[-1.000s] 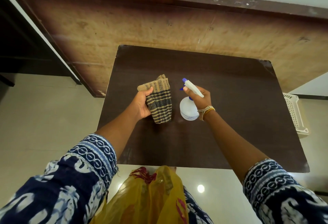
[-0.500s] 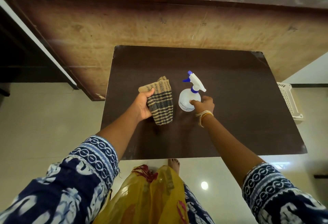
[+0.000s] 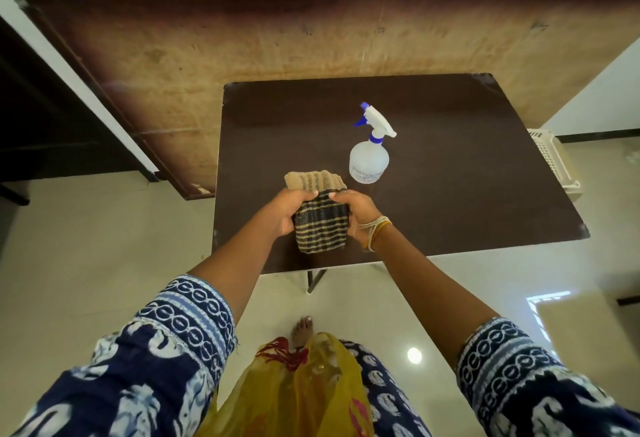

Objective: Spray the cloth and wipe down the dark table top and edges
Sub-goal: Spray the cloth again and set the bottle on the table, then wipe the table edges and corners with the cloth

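Observation:
A folded striped cloth, tan and black, is held over the near part of the dark table top. My left hand grips its left side and my right hand grips its right side, thumbs on top. A clear spray bottle with a white and blue trigger head stands upright on the table just beyond the cloth, to the right, with no hand on it.
A large wooden board leans behind the table. A white plastic basket sits on the floor at the table's right edge. A table leg shows under the near edge, and my bare foot stands on the tiled floor.
My right hand set the spray bottle down on the table, let go of it and came over to grip the cloth beside my left hand. The cloth came nearer to me.

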The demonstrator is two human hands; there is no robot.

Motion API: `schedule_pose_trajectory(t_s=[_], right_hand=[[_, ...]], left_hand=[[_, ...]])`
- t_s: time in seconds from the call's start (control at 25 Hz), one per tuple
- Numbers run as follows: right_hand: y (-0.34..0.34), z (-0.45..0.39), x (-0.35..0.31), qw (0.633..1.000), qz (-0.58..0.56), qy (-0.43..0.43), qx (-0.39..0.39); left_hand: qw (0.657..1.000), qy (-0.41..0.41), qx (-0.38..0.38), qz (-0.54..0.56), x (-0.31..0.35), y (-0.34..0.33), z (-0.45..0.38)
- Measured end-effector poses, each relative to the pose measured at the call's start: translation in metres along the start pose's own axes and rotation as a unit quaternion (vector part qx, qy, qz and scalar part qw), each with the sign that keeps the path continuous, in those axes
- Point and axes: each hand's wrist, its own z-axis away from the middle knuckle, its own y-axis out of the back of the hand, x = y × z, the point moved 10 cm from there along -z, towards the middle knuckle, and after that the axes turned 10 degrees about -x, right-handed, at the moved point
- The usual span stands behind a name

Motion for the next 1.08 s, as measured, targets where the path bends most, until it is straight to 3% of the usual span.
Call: schedule_pose_trajectory(t_s=[0.2,0.44,0.76,0.92,1.0,1.08], right_hand=[[-0.026,0.040,0.031,0.990,-0.077,-0.035,-0.111],[-0.042,0.086,0.082,0.983,-0.119,-0.054,-0.126],[-0.047,0.119,0.114,0.991,-0.125,-0.037,-0.022],[-0.043,0.111,0.105,0.993,-0.110,0.013,0.044],[-0.042,0.098,0.090,0.992,-0.050,0.056,0.097],[-0.046,0.088,0.071,0.973,0.111,0.088,0.183]], left_hand=[[0.999,-0.022,0.016,-0.018,-0.027,0.012,0.040],[0.997,-0.046,0.052,-0.037,-0.076,0.019,0.082],[0.996,-0.054,0.066,-0.014,-0.107,0.043,0.118],[0.992,-0.053,0.060,-0.097,-0.097,0.074,0.118],[0.978,-0.067,0.077,-0.181,-0.081,0.103,0.114],[0.950,-0.098,0.117,-0.271,-0.061,0.141,0.108]])
